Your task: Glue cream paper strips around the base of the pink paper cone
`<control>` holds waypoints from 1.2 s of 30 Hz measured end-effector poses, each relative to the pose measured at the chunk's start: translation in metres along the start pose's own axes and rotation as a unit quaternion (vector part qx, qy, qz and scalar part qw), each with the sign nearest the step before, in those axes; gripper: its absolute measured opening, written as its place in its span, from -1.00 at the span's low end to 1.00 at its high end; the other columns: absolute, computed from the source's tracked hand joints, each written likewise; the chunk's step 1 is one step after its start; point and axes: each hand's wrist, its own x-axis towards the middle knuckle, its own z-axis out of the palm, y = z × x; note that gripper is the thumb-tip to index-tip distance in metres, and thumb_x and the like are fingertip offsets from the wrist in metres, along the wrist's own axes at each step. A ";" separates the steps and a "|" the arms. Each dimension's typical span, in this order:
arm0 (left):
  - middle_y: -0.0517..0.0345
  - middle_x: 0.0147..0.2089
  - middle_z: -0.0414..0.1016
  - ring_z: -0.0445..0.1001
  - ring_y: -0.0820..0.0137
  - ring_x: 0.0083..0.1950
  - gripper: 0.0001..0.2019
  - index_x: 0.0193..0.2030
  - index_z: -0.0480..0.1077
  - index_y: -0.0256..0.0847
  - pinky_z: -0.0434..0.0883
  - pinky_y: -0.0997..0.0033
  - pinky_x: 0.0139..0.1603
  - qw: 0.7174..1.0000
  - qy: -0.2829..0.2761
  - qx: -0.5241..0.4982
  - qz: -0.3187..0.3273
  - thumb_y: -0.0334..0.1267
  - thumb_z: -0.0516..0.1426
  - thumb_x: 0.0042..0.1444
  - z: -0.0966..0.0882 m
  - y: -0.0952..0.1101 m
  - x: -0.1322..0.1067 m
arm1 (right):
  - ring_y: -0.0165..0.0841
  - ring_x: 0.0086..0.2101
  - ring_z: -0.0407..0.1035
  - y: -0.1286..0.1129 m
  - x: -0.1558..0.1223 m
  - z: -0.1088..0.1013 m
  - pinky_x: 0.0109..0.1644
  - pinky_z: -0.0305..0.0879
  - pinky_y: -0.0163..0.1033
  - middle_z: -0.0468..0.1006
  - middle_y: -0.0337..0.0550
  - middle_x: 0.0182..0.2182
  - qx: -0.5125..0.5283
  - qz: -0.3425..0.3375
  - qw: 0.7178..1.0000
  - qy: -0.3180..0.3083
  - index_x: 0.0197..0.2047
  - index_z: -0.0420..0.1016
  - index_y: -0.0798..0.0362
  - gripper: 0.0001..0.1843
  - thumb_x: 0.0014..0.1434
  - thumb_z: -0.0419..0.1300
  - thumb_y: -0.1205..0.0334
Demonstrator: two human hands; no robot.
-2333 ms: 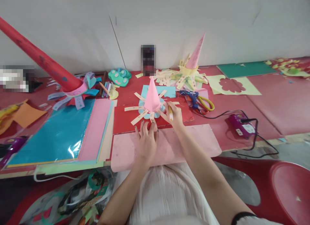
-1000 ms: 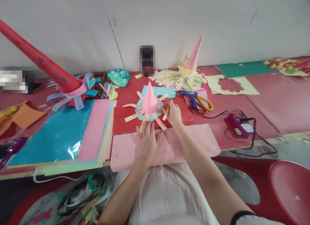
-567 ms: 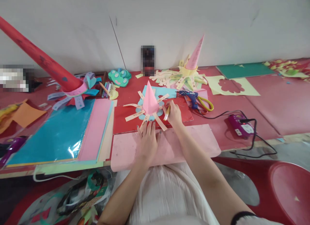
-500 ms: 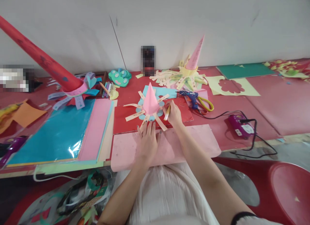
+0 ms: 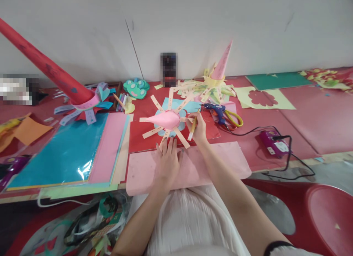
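Observation:
In front of me lies a paper craft: a pink paper cone [image 5: 165,119] tipped to the left, on a light-blue scalloped paper base [image 5: 172,132]. Cream paper strips [image 5: 182,138] with small drawn marks fan out around it. My right hand [image 5: 200,129], at the craft's right side, grips a yellow pen [image 5: 194,126], its pale end toward me. The fingers are beside the right-hand strip; whether they touch it I cannot tell. My left hand [image 5: 168,160] lies flat with fingers stretched out, fingertips by the front strip and base edge.
A blue glue gun [image 5: 217,110] and yellow-handled scissors [image 5: 234,118] lie to the right, with a purple power strip [image 5: 274,144] beyond. A red cone craft [image 5: 55,64] and coloured sheets [image 5: 68,149] are on the left. Another pink cone [image 5: 223,63] stands behind.
The pink cone has gone from upright to tipped left, and the far strips now show spread out. My right hand and pen have shifted slightly; my left hand stays put.

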 end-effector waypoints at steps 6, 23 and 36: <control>-0.05 0.35 0.17 0.05 0.03 0.39 -0.53 0.28 0.19 -0.33 -0.04 -0.29 0.34 1.000 -0.029 0.008 -0.006 -0.18 -0.12 0.31 -0.005 0.002 0.002 | -0.26 -0.26 0.35 0.010 0.000 -0.004 -0.18 0.19 -0.18 0.49 -0.11 -0.30 -0.226 0.060 0.971 -0.046 -0.26 0.31 0.01 -0.88 0.10 0.02 0.23; -0.06 0.38 0.12 0.00 0.08 0.41 -0.49 0.31 0.14 -0.33 -0.11 -0.26 0.37 0.999 -0.039 0.003 -0.010 -0.12 -0.13 0.31 -0.006 0.001 0.002 | -0.23 -0.24 0.35 0.000 -0.005 -0.005 -0.18 0.06 -0.19 0.52 -0.11 -0.34 -0.260 0.110 0.958 -0.057 -0.17 0.29 0.01 -0.79 0.12 -0.06 0.26; -0.19 0.37 0.09 0.03 0.08 0.41 -0.44 0.32 0.11 -0.42 -0.05 -0.19 0.37 1.000 -0.015 0.002 -0.024 -0.09 -0.12 0.30 -0.002 0.001 0.003 | -0.22 -0.28 0.34 -0.005 -0.005 -0.003 -0.19 0.02 -0.19 0.56 -0.13 -0.35 -0.287 0.096 0.947 -0.105 -0.21 0.34 0.01 -0.84 0.16 0.08 0.15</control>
